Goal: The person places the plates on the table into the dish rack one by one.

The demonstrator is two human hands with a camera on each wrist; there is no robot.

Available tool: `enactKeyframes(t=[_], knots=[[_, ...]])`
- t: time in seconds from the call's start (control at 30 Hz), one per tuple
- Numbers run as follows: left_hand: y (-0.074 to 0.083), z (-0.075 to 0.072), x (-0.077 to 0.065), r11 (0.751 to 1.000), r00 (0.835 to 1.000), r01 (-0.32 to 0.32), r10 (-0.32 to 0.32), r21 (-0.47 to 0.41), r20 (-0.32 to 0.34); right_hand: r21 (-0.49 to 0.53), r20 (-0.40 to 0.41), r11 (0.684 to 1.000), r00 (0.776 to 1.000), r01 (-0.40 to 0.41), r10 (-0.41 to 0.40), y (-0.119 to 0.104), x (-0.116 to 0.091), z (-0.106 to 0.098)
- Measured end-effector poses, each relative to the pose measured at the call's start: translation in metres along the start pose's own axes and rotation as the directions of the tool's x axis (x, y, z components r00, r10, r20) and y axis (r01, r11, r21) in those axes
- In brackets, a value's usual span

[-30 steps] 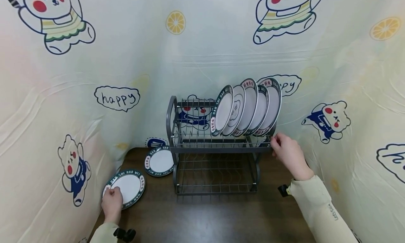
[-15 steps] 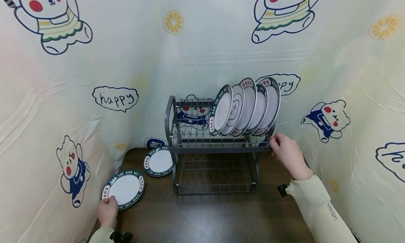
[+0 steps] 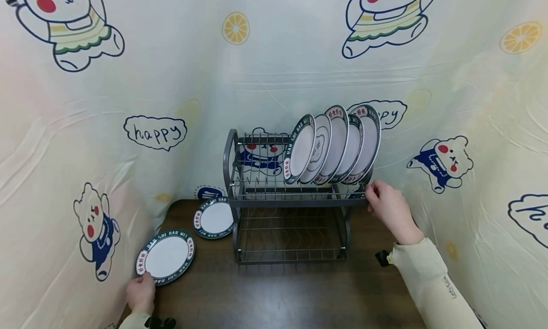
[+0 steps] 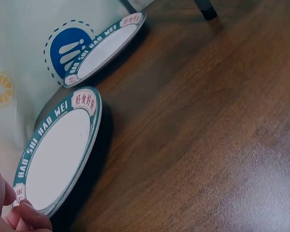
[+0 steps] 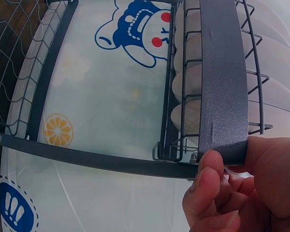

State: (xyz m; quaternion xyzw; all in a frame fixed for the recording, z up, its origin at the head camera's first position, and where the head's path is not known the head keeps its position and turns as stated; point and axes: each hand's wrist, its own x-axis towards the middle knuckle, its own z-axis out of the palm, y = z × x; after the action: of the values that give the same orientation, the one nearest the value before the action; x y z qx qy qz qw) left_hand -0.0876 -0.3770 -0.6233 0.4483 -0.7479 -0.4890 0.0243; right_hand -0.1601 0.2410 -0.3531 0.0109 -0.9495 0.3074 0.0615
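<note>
My left hand (image 3: pixel 140 293) pinches the near-left rim of a white plate (image 3: pixel 167 256) with a green lettered border, which lies on the table. In the left wrist view, thumb and curled fingers (image 4: pixel 31 216) meet at the rim of that plate (image 4: pixel 58 159); their undersides are hidden. My right hand (image 3: pixel 387 210) grips the front right corner of a grey two-tier dish rack (image 3: pixel 295 203). The right wrist view shows its thumb and fingers (image 5: pixel 208 186) around the end of the rack's bar (image 5: pixel 224 82). Several plates (image 3: pixel 331 145) stand tilted in the upper tier's right half.
Another green-rimmed plate (image 3: pixel 214 218) lies behind the first, beside the rack's left leg. The rack's lower tier (image 3: pixel 291 234) has wire slots. A brown wooden table (image 3: pixel 274 295) carries everything, with a patterned cloth (image 3: pixel 205 81) hanging behind and at both sides.
My left hand has drawn back from over the plate to its near-left rim. The plate stays about where it was. My right hand keeps its grip on the rack's corner.
</note>
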Motion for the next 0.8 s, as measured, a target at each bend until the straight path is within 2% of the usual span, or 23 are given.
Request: enactKeyframes(t=[0.43, 0.67, 0.8], knots=[[-0.01, 0.002, 0.008, 0.996, 0.997, 0.066, -0.068, -0.059, -0.044, 0.007, 0.009, 1.0, 1.0, -0.002, 0.002, -0.001, -0.001, 0.0], [-0.016, 0.0, 0.01, 0.997, 0.996, 0.071, -0.072, -0.019, -0.049, 0.011, 0.014, 1.0, 1.0, 0.0, -0.001, -0.001, -0.002, 0.001], [-0.017, -0.001, 0.013, 0.998, 0.998, 0.051, -0.05, 0.045, -0.031, 0.011, 0.01, 1.0, 1.0, 0.006, -0.006, 0.0, -0.001, 0.001]])
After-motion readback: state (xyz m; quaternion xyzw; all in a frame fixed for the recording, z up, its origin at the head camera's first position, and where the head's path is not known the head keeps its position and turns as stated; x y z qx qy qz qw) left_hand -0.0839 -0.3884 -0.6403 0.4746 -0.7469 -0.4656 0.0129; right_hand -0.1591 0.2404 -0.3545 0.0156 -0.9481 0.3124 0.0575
